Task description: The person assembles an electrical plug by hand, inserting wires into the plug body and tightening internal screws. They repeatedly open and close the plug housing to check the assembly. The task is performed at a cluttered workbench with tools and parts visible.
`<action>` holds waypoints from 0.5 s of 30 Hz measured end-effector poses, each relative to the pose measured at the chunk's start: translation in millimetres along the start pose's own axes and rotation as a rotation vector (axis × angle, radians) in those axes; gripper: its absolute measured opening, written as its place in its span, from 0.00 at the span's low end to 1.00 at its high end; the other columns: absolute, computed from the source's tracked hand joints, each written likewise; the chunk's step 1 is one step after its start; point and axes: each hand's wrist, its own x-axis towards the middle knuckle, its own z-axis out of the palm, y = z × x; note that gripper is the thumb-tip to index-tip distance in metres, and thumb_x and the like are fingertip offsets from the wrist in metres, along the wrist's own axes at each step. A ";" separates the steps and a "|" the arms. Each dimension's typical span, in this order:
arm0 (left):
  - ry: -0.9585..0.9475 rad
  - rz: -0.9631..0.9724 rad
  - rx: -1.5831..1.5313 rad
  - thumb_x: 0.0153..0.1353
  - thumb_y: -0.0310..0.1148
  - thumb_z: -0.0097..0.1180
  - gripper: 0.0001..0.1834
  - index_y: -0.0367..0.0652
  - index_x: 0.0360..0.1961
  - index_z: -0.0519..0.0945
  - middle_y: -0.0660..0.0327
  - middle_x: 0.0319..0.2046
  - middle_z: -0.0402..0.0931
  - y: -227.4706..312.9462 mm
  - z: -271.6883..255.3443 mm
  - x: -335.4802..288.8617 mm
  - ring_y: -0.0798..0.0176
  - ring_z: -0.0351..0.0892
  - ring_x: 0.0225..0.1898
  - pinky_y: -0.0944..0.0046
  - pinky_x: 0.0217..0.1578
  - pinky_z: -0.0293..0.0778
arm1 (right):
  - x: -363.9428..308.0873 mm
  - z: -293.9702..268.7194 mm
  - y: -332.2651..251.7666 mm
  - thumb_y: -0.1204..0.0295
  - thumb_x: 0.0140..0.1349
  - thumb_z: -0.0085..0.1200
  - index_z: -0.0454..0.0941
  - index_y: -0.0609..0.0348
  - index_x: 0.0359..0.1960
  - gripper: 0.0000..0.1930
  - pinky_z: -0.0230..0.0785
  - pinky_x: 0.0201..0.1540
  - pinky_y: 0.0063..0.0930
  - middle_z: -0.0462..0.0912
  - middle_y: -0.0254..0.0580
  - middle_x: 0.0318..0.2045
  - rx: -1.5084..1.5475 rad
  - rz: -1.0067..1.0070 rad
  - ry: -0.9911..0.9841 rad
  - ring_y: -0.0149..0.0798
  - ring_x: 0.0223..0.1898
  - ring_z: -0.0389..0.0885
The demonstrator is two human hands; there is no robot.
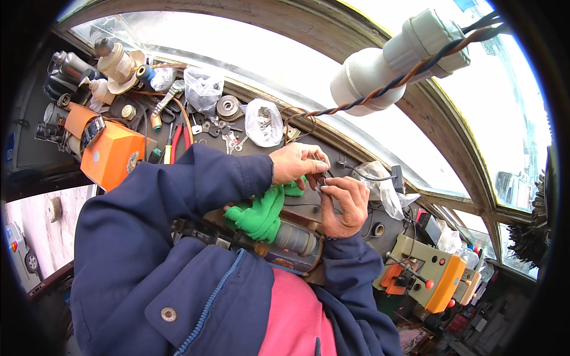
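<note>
A small dark piece (322,177) sat between the person's two hands, over the surface (390,228). It looked blackish and slim, with a paler bit showing near the right thumb; fingers covered so much of it that its full shape and material could not be told. The left hand (298,165) pinched it from one side, thumb and fingers drawn close, and the right hand (345,204) held it from the other, fingers curled. A crumpled green cloth (261,216) lay just below the left hand, a plastic bag (389,196) beyond the right
</note>
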 end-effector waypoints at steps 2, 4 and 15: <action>-0.002 -0.001 -0.007 0.70 0.43 0.56 0.16 0.43 0.49 0.75 0.62 0.35 0.82 1.0 2.1 -1.2 0.68 0.83 0.37 0.67 0.30 0.78 | -2.0 0.1 1.1 0.83 0.43 0.66 0.82 0.53 0.32 0.14 0.67 0.48 0.35 0.85 0.35 0.35 0.035 0.061 0.026 0.43 0.39 0.81; -0.010 -0.013 -0.016 0.70 0.44 0.56 0.16 0.43 0.49 0.75 0.62 0.34 0.82 2.7 3.4 -2.5 0.68 0.84 0.36 0.67 0.29 0.78 | -6.8 -0.4 1.5 0.85 0.55 0.63 0.81 0.60 0.36 0.09 0.69 0.49 0.30 0.85 0.39 0.36 0.104 0.167 0.039 0.38 0.41 0.80; 0.098 0.287 0.304 0.65 0.28 0.57 0.09 0.41 0.45 0.81 0.62 0.44 0.79 5.4 9.0 -2.7 0.67 0.78 0.45 0.65 0.41 0.76 | -17.7 7.5 11.2 0.81 0.62 0.62 0.81 0.62 0.39 0.05 0.70 0.45 0.20 0.82 0.33 0.35 0.419 0.549 0.156 0.26 0.37 0.78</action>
